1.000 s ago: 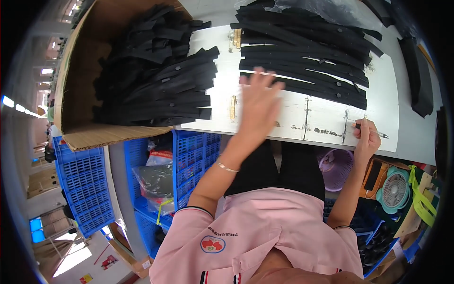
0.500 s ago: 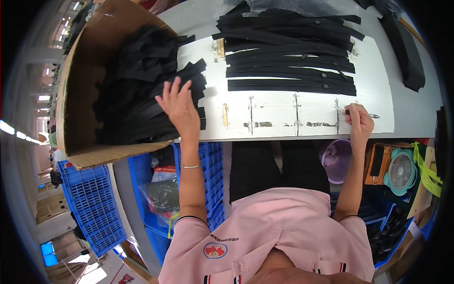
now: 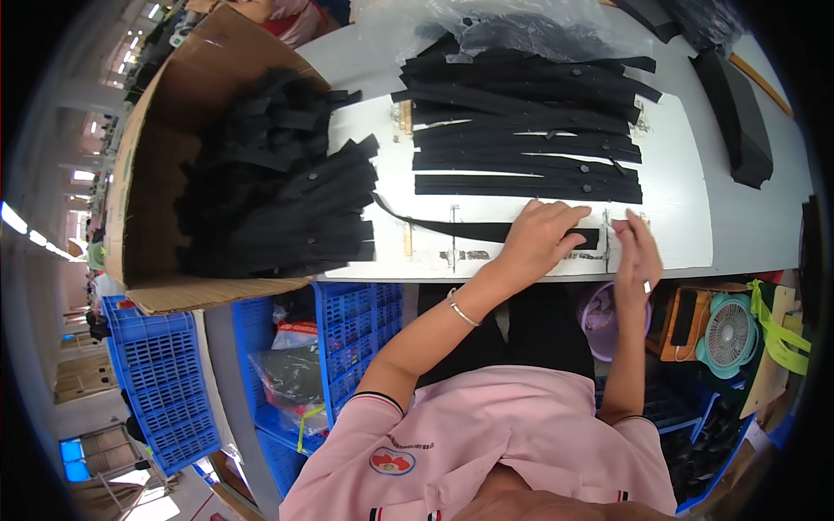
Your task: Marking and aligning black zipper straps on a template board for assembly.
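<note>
Head view, our left hand [image 3: 537,236] pressed flat on a black strap [image 3: 469,230] lying on the white table [image 3: 695,226], our right hand [image 3: 637,252] just beside, fingers open at the strap's end, strap pile [image 3: 521,130] beyond, cardboard box [image 3: 148,174] far left.

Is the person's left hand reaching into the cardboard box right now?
No. The left hand lies flat on a black strap on the white board, well away from the cardboard box.

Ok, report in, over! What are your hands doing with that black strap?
Left hand flat on black strap, pressing it to white board. Right hand open at strap's right end. Laid-out straps just beyond; nothing blocking.
</note>
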Demonstrator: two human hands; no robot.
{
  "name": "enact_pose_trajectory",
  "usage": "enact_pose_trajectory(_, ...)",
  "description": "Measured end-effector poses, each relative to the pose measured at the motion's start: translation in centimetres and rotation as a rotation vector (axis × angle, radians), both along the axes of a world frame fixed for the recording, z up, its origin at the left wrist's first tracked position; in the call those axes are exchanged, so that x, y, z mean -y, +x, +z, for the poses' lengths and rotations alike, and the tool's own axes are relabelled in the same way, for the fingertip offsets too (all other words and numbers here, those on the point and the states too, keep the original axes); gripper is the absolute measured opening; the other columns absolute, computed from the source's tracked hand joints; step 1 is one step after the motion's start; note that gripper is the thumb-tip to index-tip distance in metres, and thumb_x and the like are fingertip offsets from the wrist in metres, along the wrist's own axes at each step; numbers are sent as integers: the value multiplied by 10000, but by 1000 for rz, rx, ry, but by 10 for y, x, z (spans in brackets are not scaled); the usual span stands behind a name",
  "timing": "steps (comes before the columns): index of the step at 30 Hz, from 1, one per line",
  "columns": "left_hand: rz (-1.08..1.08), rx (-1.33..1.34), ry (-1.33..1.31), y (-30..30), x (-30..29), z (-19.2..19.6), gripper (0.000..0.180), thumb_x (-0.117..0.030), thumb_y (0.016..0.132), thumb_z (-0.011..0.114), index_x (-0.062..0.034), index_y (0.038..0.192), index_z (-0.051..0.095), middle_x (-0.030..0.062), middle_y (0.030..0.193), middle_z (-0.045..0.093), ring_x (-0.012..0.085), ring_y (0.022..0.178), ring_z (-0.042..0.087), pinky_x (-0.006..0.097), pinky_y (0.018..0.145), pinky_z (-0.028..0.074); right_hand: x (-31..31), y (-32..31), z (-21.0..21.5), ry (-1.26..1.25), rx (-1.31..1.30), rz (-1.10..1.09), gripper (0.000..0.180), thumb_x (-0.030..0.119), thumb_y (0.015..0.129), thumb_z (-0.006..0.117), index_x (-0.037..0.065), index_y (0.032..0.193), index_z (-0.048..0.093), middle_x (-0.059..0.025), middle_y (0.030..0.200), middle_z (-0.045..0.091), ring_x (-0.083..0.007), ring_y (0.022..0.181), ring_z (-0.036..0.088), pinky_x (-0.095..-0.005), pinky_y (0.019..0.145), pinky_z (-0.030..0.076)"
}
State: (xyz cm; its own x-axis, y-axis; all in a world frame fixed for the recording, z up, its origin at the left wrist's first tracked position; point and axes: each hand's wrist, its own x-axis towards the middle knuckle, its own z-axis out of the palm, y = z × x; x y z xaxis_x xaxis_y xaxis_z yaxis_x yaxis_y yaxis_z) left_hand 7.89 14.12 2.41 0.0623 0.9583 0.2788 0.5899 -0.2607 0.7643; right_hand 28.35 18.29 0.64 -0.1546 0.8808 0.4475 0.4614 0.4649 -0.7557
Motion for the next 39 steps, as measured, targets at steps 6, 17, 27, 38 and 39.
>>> enact_pose_trajectory(6,62,26,195,15,4,-8,473,-34,847,739,-44,1309,636,136,1295,636,350,1232,584,488,1101,405,32,-17,-3,324,338,186,389,18,883,735,45,1266,670,-126,1238,733,-302,1205,679,-475,1065,479)
enact_pose_trajectory(17,296,-394,14,-53,98,-6,541,-251,960,709,-19,1433,583,130,1530,540,319,1482,429,636,1243,126,5,41,-1,283,602,214,441,116,974,672,96,1404,578,-113,1433,647,-281,1413,542,-528,1246,253)
enact_pose_trajectory(27,520,-382,-172,-71,141,-1,588,-283,977,710,-92,1506,536,115,1588,463,334,1535,337,644,1232,27,1,37,5,260,651,231,473,144,991,651,105,1447,532,-92,1502,591,-278,1450,497,-532,1266,210)
enact_pose_trajectory(38,538,-363,-111,-79,150,-13,614,-331,960,722,-132,1511,540,83,1565,497,327,1537,331,601,1236,84,15,2,19,236,536,190,364,52,999,605,79,1362,614,-108,1410,663,-278,1414,540,-506,1253,226)
enact_pose_trajectory(39,541,-368,-103,-79,150,-13,615,-330,956,725,-134,1510,542,80,1565,498,326,1536,333,600,1236,87,19,-11,25,140,428,250,339,48,1003,596,71,1340,630,-107,1371,686,-269,1357,578,-496,1244,249)
